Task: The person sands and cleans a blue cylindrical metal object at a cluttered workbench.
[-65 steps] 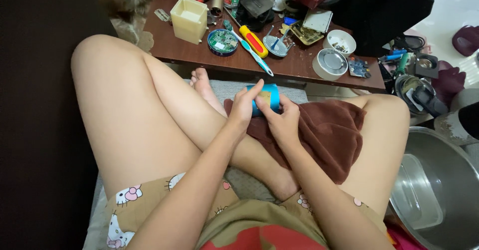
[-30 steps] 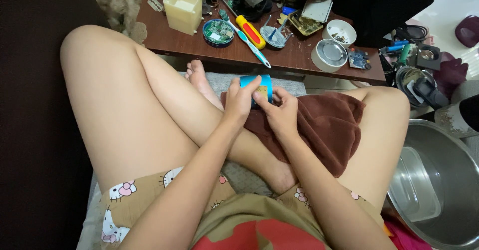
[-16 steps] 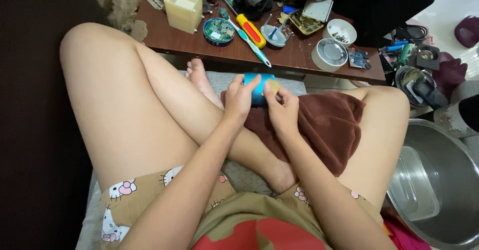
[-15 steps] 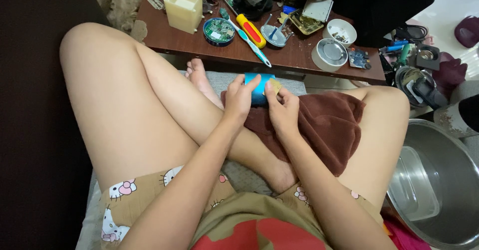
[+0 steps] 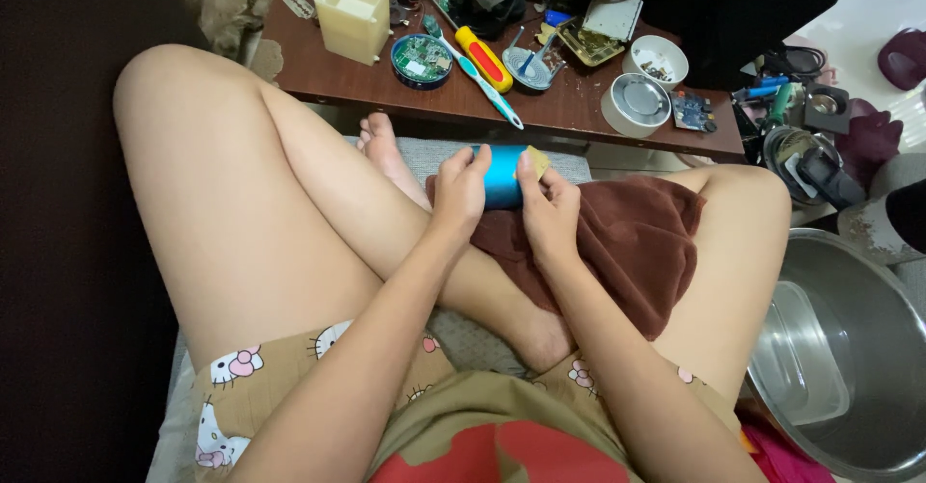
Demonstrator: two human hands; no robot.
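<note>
- I see the left hand (image 5: pixel 463 189) and right hand (image 5: pixel 548 211) both gripping a blue cylinder (image 5: pixel 503 175), fingers closed around it, over a brown towel (image 5: pixel 627 242) on the lap.
- Ahead, a low brown tabletop (image 5: pixel 559 112) carries a cream box (image 5: pixel 354 1), a screwdriver (image 5: pixel 484 59) and small round tins (image 5: pixel 636 103).
- A steel basin (image 5: pixel 849 348) stands on the floor to my right.

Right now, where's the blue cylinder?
In the head view, the blue cylinder sits mid-frame, gripped between the left hand and right hand, above the brown towel, just before the wooden table.
</note>
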